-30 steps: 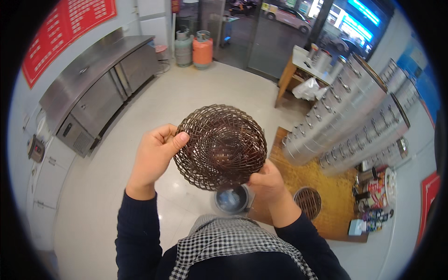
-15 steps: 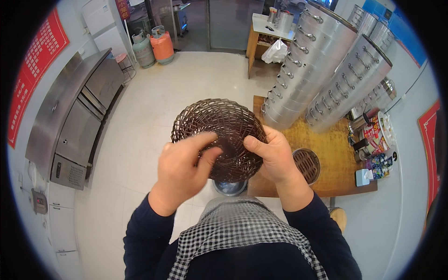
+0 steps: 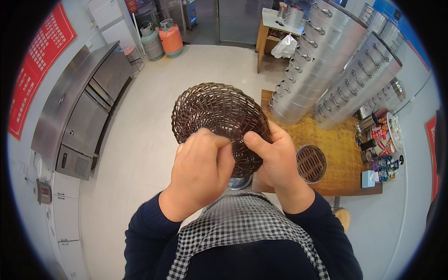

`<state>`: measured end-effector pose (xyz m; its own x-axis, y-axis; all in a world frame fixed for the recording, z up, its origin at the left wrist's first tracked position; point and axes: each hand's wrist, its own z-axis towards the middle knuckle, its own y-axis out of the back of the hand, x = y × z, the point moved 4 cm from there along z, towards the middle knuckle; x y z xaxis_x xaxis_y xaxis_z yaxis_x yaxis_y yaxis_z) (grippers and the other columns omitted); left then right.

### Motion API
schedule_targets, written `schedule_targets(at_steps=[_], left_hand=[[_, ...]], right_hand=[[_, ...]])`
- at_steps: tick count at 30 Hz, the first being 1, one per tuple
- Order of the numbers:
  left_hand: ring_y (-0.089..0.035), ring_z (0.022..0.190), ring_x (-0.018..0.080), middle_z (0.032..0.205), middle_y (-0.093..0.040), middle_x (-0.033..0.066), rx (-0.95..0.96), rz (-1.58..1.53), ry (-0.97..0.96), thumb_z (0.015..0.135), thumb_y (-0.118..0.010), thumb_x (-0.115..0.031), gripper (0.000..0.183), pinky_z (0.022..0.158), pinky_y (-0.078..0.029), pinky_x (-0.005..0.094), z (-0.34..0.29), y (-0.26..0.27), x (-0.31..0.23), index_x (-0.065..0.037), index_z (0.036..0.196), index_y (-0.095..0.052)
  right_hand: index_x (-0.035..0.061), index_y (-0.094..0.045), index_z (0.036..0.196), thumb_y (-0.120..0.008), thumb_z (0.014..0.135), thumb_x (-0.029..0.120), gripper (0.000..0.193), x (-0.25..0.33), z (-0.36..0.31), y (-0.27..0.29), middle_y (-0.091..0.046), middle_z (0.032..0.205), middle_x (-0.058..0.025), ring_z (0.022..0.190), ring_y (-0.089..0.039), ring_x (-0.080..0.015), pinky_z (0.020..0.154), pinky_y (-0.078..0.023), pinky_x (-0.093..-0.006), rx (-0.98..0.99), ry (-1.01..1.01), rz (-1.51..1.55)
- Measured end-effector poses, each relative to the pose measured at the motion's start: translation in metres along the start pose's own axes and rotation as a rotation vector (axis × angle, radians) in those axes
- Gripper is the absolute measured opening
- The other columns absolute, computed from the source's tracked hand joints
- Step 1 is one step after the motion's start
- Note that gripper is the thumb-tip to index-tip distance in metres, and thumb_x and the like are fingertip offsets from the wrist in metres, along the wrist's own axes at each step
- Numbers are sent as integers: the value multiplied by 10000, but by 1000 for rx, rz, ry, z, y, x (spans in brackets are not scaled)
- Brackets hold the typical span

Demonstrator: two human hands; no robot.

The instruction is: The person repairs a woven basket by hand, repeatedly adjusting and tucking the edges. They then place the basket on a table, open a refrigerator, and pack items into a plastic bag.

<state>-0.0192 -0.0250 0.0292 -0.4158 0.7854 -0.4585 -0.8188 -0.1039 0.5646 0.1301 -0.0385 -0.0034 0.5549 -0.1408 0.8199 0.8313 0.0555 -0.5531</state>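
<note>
A round, dark brown woven basket [image 3: 217,105] is held up in front of my chest, its hollow tilted toward me. My right hand [image 3: 275,158] grips its right side, thumb pressed on the inside and fingers behind the weave. My left hand [image 3: 200,170] is over the lower left part of the basket, thumb and fingers drawn together in a pinch at the inner weave. Whatever sits between those fingertips is too small or hidden to name. The basket's lower left wall is covered by this hand.
Tall stacks of metal steamers [image 3: 317,65] stand on a wooden table [image 3: 336,177] at right, near a round slatted steamer tray [image 3: 311,163]. A metal bowl [image 3: 239,182] shows below the basket. Steel refrigerated counter [image 3: 86,116] lines the left; gas cylinders [image 3: 171,39] stand at the back.
My left hand has moved right and closed from a loose, parted grip into a pinch at the basket. The basket has tilted slightly; my right hand keeps its hold. The view has shifted a little.
</note>
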Motion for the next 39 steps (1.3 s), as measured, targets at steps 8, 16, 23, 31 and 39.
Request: schedule_targets(at_steps=[8,16,23,31,39], left_hand=[[-534,689,235,812,-558,77,-190,146,-168,732,-714,37,223,603,-446,323,3,8,-16,-14,944,-665],[-516,652,227,750,-531,73,-256,180,-116,711,-725,54,225,553,-418,318,-6,9,-22,-11,920,-673],[-507,605,198,716,-529,66,-258,-31,78,741,-732,63,175,518,-402,302,-12,14,-14,-23,883,-676],[-450,573,108,710,-525,35,-207,-197,237,791,-733,40,98,494,-363,245,-18,15,-2,-16,851,-679],[-490,581,120,740,-538,46,-186,-154,165,786,-731,53,120,496,-387,255,-19,17,-1,-14,876,-688]], right_hand=[[-75,-574,1226,-626,953,78,316,0,-7,-7,-656,1139,-87,1014,-616,-127,895,-510,-277,14,68,1],[-65,-577,1231,-629,959,94,320,-5,-14,-13,-657,1140,-72,1017,-610,-118,902,-502,-269,20,113,-62],[-57,-578,1231,-623,960,86,310,-13,-16,-16,-656,1136,-70,1018,-609,-113,903,-502,-268,38,91,-62],[-61,-573,1237,-599,958,56,303,-19,-17,-17,-653,1134,-75,1013,-607,-112,903,-503,-269,26,63,-102],[-67,-567,1244,-590,962,60,310,-26,-19,-16,-649,1146,-79,1021,-609,-122,907,-506,-273,23,26,-23]])
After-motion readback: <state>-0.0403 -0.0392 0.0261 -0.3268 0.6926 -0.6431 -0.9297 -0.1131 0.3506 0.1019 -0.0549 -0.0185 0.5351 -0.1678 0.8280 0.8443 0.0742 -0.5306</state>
